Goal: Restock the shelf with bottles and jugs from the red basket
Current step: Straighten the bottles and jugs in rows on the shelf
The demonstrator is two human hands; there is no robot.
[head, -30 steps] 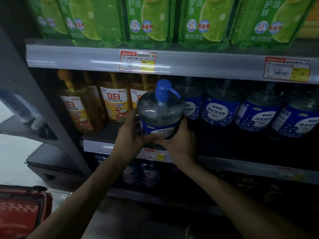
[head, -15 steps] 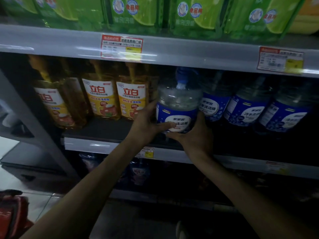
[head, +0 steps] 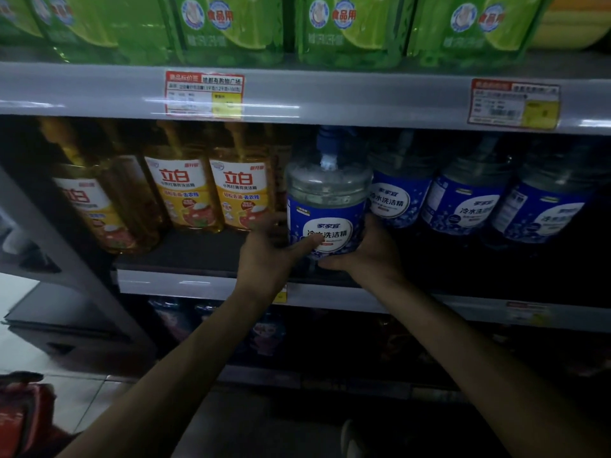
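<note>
Both hands, left hand (head: pixel 269 251) and right hand (head: pixel 365 251), grasp a blue-labelled detergent jug (head: pixel 327 206) apparently seated on the middle shelf (head: pixel 185 282), next needing release.

The clear jug (head: pixel 327 206), blue-labelled with a blue pump, is upright at the shelf (head: pixel 185 256) front, between yellow bottles (head: pixel 185 193) and matching jugs (head: pixel 463 206). The red basket (head: pixel 23 411) lies at lower left.

Both hands hold a clear jug (head: pixel 327 206) with a blue label on the shelf (head: pixel 185 256). The left hand (head: pixel 271 249) grips its left side, the right hand (head: pixel 367 249) its right.
</note>
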